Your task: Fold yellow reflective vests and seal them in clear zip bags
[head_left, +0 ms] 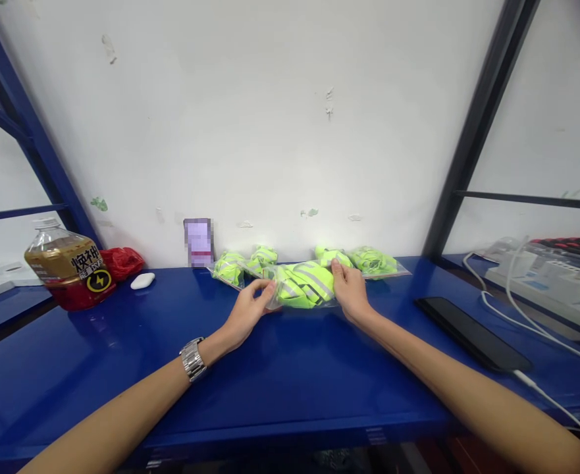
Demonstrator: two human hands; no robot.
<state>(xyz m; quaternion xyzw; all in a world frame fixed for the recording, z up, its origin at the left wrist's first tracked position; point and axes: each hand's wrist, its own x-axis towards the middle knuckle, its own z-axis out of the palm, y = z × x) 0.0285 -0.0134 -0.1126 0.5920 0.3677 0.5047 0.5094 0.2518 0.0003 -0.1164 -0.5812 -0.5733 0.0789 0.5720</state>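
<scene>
A clear plastic bag with a folded neon-yellow reflective vest lies on the blue shelf near the wall. My left hand, with a metal watch on its wrist, pinches the bag's left edge. My right hand grips the bag's right edge with curled fingers. Behind it lie more bagged neon vests, two at the left and one at the right.
A large bottle of brown drink stands at the far left, with a red bag and a small white object beside it. A black phone on a white cable lies at the right. Power strips sit beyond the black post.
</scene>
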